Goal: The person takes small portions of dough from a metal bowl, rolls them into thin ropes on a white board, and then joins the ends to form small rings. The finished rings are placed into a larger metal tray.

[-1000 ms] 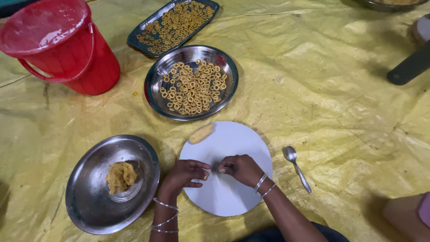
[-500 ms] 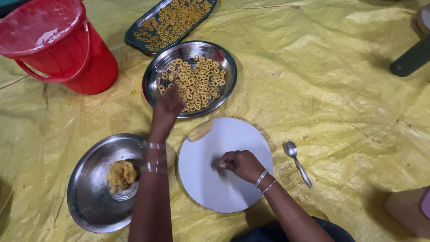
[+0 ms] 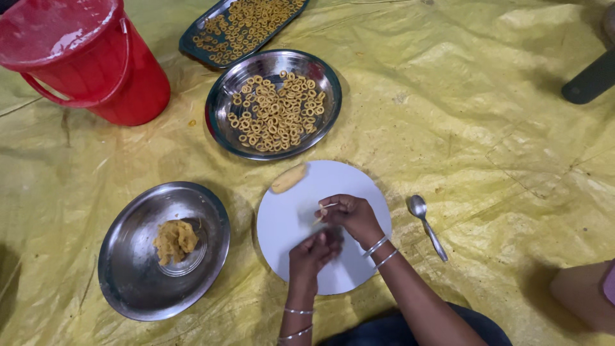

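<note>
My right hand rests over the round white board, its fingers pinching a thin strip of yellow dough. My left hand is just below it on the board, fingers curled and touching the right hand. A short roll of dough lies at the board's upper left edge. Beyond it a round steel plate is filled with several small dough rings. To the left a steel bowl holds a lump of yellow dough.
A red bucket stands at the top left. A dark rectangular tray of more rings lies behind the plate. A steel spoon lies right of the board. Everything sits on a yellow plastic sheet. Another person's limb shows at the lower right.
My left hand went out to the plate of rings and has come back to the board beside my right hand. The right hand stayed on the board.
</note>
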